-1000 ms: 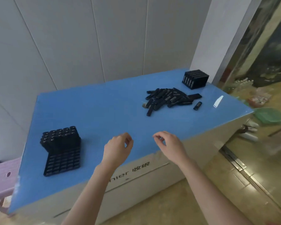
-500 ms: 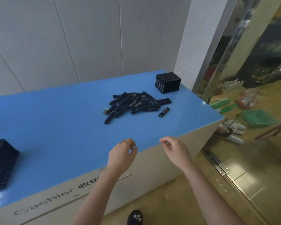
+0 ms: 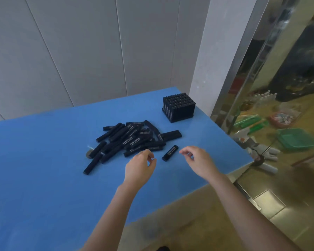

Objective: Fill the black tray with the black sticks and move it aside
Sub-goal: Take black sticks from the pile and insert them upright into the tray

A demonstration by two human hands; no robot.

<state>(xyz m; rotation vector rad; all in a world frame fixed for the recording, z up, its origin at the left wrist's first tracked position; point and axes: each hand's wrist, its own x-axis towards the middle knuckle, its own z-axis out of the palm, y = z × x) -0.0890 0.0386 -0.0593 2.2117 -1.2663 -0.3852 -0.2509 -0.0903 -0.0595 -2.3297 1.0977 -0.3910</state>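
A loose pile of black sticks point(image 3: 130, 140) lies in the middle of the blue table top point(image 3: 43, 160). One single stick point(image 3: 170, 153) lies apart, just right of the pile. A black tray full of upright sticks point(image 3: 179, 109) stands at the far right corner. My left hand point(image 3: 140, 168) hovers at the near edge of the pile, fingers loosely curled, holding nothing. My right hand point(image 3: 198, 161) hovers just right of the single stick, fingers also loosely curled and empty. The tray seen earlier at the left is out of view.
The table's right edge point(image 3: 239, 154) drops to a tiled floor. A white pillar point(image 3: 212, 60) stands behind the full tray. Beyond a glass partition lie a green basket point(image 3: 295, 140) and other clutter on the floor. A small round brownish object point(image 3: 89, 153) peeks from under the pile.
The view has swung right and closer to the pile. Both hands have moved forward from the table's front edge to beside the sticks. The left tray has left the view.
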